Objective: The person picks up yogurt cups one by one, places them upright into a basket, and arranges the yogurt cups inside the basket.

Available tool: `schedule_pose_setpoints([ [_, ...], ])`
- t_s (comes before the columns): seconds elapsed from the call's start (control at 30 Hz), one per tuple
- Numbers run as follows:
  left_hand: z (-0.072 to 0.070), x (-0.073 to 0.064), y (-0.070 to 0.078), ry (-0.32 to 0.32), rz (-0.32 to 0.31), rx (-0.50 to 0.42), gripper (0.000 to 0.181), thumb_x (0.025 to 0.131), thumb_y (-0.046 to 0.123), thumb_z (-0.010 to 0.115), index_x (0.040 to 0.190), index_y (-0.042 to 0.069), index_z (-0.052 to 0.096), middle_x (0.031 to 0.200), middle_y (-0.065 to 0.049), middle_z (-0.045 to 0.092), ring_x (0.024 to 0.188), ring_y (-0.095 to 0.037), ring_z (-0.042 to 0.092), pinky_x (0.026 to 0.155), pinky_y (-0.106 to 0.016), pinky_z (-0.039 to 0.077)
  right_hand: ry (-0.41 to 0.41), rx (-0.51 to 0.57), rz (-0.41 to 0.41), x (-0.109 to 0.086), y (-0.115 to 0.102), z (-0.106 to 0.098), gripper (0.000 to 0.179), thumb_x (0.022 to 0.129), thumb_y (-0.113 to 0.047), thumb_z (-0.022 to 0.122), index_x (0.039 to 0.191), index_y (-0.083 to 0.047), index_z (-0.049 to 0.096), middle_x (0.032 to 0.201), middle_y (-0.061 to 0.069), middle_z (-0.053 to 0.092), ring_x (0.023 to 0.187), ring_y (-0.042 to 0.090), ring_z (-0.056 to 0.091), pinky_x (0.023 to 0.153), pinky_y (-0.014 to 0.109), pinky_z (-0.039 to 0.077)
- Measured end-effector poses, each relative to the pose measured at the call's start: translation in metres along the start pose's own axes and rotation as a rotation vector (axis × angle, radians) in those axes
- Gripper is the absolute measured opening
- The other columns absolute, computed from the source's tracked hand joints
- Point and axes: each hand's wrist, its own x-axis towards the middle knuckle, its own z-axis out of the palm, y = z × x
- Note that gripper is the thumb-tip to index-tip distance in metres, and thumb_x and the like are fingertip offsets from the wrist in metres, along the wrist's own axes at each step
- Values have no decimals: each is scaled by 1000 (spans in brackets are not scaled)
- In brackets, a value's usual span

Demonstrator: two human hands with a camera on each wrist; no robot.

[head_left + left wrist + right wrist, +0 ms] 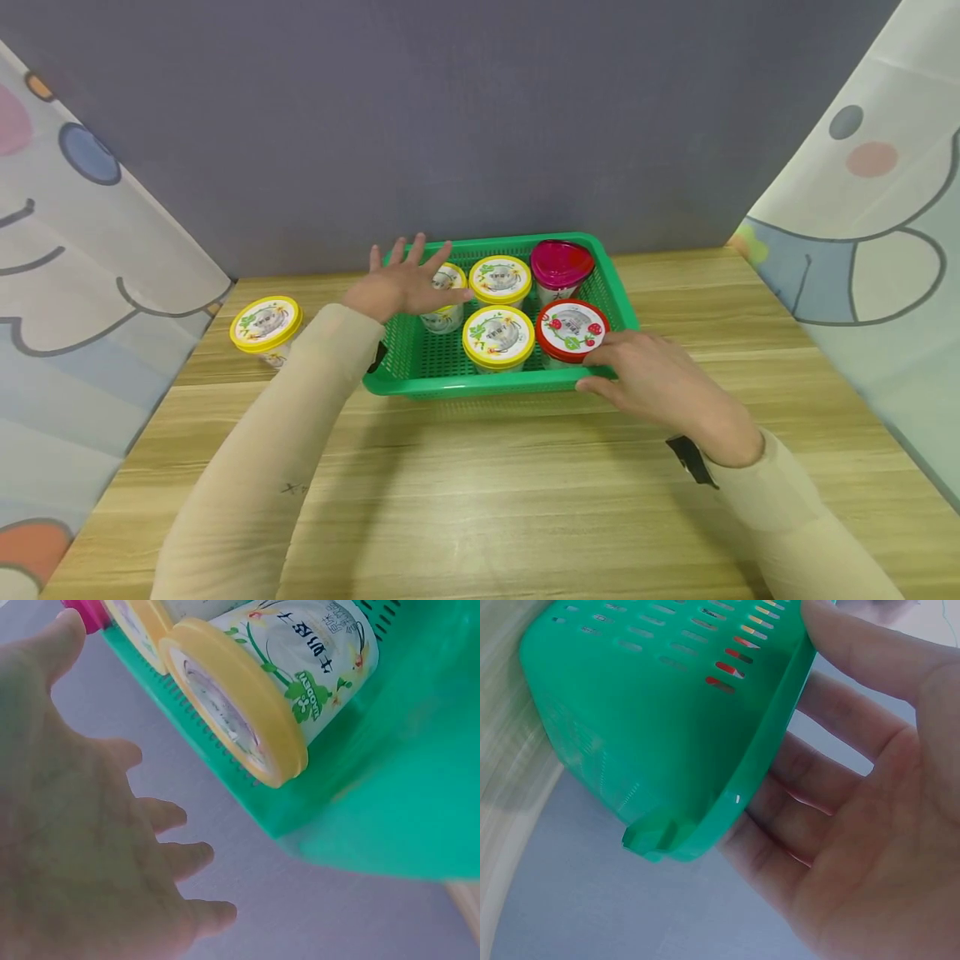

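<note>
A green plastic basket [480,385] stands on the table with several lidded paper cups in it. Three have yellow lids, among them a back middle cup [500,277]; one cup has a red lid [573,327], and a magenta lid [561,265] tops another. My left hand [405,287] is spread over the basket's left end, partly covering the leftmost yellow-lidded cup [300,667], and grips nothing. At the front right, my right hand [660,383] holds the basket's rim [769,742], thumb on the outer side and fingers behind the wall.
Left of the basket, another yellow-lidded cup [266,323] stands on the wooden table [465,500], partly hidden by my left sleeve. A grey panel [480,125] rises right behind the basket. Cartoon-printed sheets [862,208] flank both sides.
</note>
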Motion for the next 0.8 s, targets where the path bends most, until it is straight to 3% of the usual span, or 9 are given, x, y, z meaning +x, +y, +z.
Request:
schedule_pose_setpoints([
  [0.27, -3, -6, -10, 23, 2, -13, 97, 91, 85, 27, 162, 32, -13, 166, -14, -22, 151, -44, -17, 112, -69, -14, -3, 6, 2, 0, 1, 0, 27, 89, -32, 80, 108, -12, 78, 113, 7, 71, 104, 33, 67, 86, 56, 52],
  [0.8, 6, -18, -41, 98, -3, -45, 93, 95, 80, 31, 164, 29, -6, 168, -19, -13, 152, -47, -10, 115, -68, -8, 16, 10, -24, 0, 1, 0, 25, 88, -30, 81, 104, -10, 79, 106, 5, 72, 98, 29, 68, 84, 52, 53],
])
